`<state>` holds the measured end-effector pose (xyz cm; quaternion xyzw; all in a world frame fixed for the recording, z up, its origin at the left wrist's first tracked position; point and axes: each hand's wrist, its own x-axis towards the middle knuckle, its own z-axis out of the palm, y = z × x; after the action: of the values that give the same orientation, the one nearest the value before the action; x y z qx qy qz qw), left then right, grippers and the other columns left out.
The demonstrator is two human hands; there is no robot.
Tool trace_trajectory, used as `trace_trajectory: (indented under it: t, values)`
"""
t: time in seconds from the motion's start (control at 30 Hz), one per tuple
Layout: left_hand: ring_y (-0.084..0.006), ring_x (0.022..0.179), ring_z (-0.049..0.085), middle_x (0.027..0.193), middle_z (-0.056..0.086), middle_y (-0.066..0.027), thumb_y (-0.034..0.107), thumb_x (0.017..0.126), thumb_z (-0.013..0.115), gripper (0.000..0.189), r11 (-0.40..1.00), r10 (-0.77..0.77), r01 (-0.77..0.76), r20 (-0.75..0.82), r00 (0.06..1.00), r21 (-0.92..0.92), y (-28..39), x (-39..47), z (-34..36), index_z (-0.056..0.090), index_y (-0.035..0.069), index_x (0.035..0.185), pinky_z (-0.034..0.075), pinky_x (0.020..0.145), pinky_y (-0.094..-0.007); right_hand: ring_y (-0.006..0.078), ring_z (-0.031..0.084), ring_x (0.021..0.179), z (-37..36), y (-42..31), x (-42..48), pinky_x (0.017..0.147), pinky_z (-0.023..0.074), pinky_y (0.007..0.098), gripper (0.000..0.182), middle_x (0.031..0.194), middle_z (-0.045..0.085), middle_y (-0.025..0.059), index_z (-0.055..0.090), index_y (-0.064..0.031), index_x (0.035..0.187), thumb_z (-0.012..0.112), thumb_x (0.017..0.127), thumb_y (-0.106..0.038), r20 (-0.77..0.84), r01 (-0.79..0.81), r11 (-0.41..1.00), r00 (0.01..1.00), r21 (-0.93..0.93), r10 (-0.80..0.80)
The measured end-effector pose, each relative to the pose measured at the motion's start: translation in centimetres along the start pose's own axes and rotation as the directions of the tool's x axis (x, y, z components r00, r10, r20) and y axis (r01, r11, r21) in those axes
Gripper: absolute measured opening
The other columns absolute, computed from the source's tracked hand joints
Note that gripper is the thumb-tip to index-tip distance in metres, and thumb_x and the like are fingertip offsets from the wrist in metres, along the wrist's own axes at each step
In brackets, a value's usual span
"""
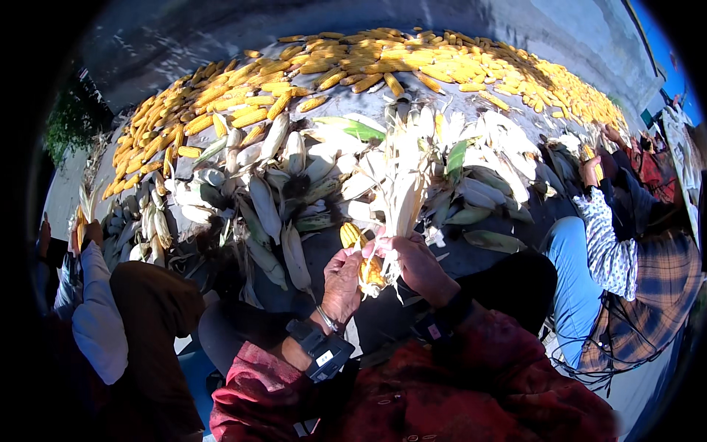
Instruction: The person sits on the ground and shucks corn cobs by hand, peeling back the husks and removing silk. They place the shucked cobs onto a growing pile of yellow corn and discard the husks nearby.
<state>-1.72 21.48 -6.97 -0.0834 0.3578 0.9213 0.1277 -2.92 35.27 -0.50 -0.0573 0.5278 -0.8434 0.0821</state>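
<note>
My left hand has its thumb and fingers closed on pale husk leaves at a yellow corn cob, which shows between my two hands. My right hand grips a bundle of dry corn husks that fans upward, away from me. My fingertips nearly meet over the cob, so part of it is hidden. Just beyond them, another bit of yellow corn shows. Unhusked ears in pale husks lie heaped in front of my hands.
A wide band of husked yellow cobs lies beyond the heap, along a grey wall. Co-workers sit close on both sides: at the right, a hand holds a cob; at the left, a hand is by a partly husked ear.
</note>
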Motion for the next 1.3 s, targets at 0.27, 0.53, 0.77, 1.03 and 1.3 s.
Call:
trace_trajectory:
  t: [0.27,0.53,0.77,1.03,1.3]
  values:
    - [-0.0147,0.069,0.060,0.082,0.062,-0.0066,0.008,0.088,0.051,0.010,0.999,0.013,-0.011,-0.077,0.997,0.034,-0.4,1.1,-1.3,0.058,0.000,0.088,0.051,0.064,-0.0287,0.0065,0.038,0.047,1.6,-0.7,-1.5,0.051,0.0358,0.0243,0.009,0.056,0.042,-0.0035,0.048,-0.0089,0.077,0.051,0.085,-0.013,0.114,-0.287,0.885,0.958,0.366,0.263]
    - [-0.0160,0.075,0.060,0.085,0.061,-0.0080,0.004,0.087,0.053,0.009,0.985,-0.143,0.137,-0.051,0.988,-0.109,0.6,1.7,-1.5,0.057,-0.002,0.091,0.051,0.070,-0.0293,0.0044,0.028,0.042,-0.9,0.9,-1.0,0.046,0.0290,0.0221,0.008,0.053,0.029,-0.0076,0.043,-0.0102,0.080,0.046,0.088,-0.009,0.411,-0.534,0.584,0.845,0.611,0.342]
    - [-0.0148,0.070,0.061,0.083,0.061,-0.0063,0.008,0.088,0.053,0.010,0.997,-0.076,0.076,0.036,0.996,0.021,1.3,0.4,0.6,0.057,0.000,0.093,0.053,0.066,-0.0292,0.0037,0.028,0.043,-2.1,0.2,0.6,0.045,0.0277,0.0215,0.011,0.052,0.027,-0.0080,0.049,-0.0082,0.079,0.051,0.088,-0.015,-0.028,-0.227,0.911,0.967,0.344,0.252]
    - [-0.0131,0.065,0.059,0.079,0.061,-0.0052,0.008,0.087,0.054,0.010,0.989,-0.076,0.075,0.001,0.997,0.131,1.1,0.1,0.6,0.058,-0.001,0.090,0.051,0.060,-0.0265,0.0052,0.027,0.042,-2.2,-3.3,1.5,0.043,0.0248,0.0226,0.018,0.053,0.030,-0.0057,0.048,-0.0062,0.079,0.051,0.091,-0.020,-0.185,0.034,0.951,0.982,0.307,0.025]
    - [-0.0121,0.063,0.058,0.077,0.061,-0.0047,0.007,0.087,0.054,0.010,0.980,-0.100,0.116,-0.103,0.990,0.160,0.4,-0.2,-0.2,0.058,-0.001,0.090,0.049,0.059,-0.0249,0.0038,0.033,0.043,-2.2,-6.5,0.3,0.040,0.0245,0.0216,0.013,0.054,0.041,-0.0055,0.056,-0.0050,0.074,0.063,0.081,-0.014,-0.322,0.019,0.994,0.945,-0.107,-0.053]
